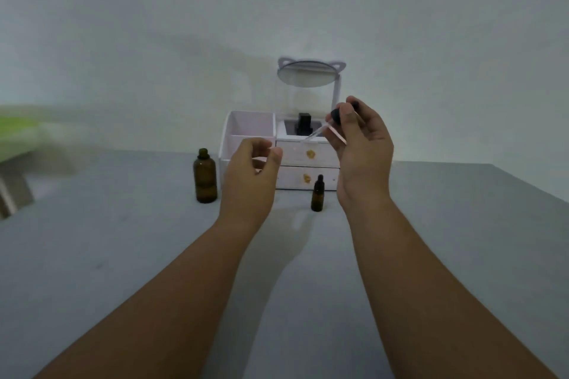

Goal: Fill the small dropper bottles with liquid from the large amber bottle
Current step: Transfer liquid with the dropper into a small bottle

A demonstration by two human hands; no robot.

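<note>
Both forearms rise from the bottom; right hand point(360, 144) pinches a dropper point(331, 123), left hand point(252, 169) curls empty, so loading from the large amber bottle point(205, 177) seems next.

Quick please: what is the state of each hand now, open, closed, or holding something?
Left hand: half curled above the table; whether it holds anything cannot be told.
Right hand: closed on the dropper, pinching its black bulb, glass tip pointing down-left.
</note>
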